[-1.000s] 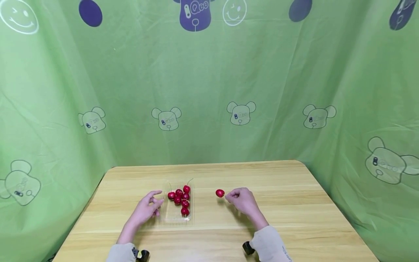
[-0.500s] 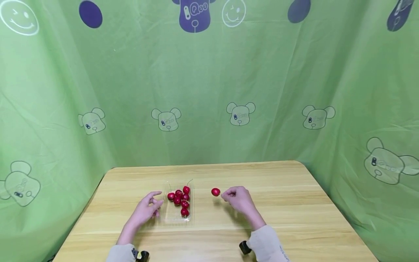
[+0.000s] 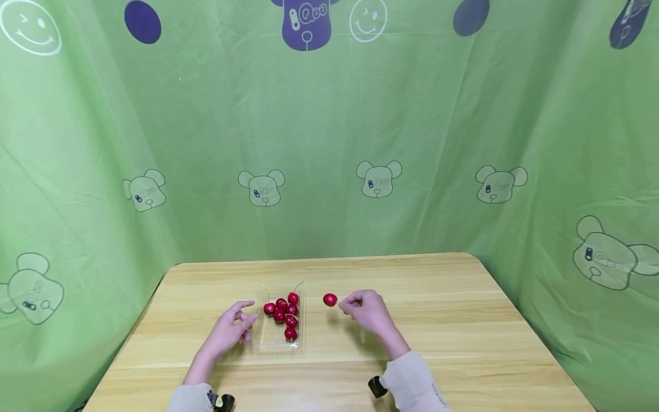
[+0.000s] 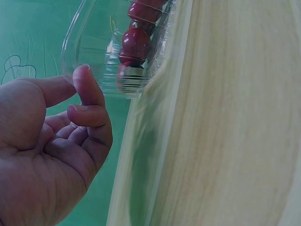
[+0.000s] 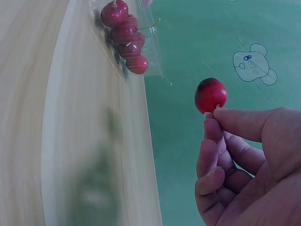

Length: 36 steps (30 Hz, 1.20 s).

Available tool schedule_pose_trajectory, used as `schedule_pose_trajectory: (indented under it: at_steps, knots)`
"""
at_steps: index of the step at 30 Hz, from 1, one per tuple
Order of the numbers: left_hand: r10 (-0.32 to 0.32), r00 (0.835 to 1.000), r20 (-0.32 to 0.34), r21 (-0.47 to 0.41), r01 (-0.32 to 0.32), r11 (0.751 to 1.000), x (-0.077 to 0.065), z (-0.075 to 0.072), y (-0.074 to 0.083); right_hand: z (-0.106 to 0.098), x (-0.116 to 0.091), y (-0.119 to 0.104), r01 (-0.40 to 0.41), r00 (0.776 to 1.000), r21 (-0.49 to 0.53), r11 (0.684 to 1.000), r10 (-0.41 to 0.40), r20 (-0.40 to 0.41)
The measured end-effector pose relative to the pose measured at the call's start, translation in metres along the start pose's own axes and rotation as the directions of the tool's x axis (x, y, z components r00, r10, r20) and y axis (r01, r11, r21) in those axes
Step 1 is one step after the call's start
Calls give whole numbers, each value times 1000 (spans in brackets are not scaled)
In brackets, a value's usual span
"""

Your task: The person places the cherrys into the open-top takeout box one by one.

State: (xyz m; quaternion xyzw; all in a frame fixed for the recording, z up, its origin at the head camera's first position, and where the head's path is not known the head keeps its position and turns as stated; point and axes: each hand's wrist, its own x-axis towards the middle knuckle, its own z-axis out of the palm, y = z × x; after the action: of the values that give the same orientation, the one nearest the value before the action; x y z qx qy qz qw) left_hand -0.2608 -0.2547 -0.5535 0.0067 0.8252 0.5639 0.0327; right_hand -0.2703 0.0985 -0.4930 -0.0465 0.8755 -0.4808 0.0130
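My right hand pinches a red cherry by its short stem between thumb and fingertips. In the right wrist view this cherry hangs just beyond the fingertips, above the table. A clear plastic box lies to the left of it, holding several red cherries, some with stems. At the box's left side rests my left hand, its thumb and index finger bent loosely and apart. The left wrist view has these fingertips right at the rim of the clear box, with cherries behind the clear wall.
The light wooden table has rounded far corners. Green curtains with printed bear heads hang behind it and along both sides. A black wrist camera sits by the right sleeve, another black camera by the left.
My right hand has carried the cherry to the left, closer to the box, and slightly farther from me. The left hand and the box have stayed in place.
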Motion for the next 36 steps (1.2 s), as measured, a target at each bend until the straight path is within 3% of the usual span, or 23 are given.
schedule_pose_trajectory:
  at_steps: [36]
  knots:
    - [6,1000,-1,3,-6,1000,0,1,0,23,9,-29,39,995,58,998,-44,84]
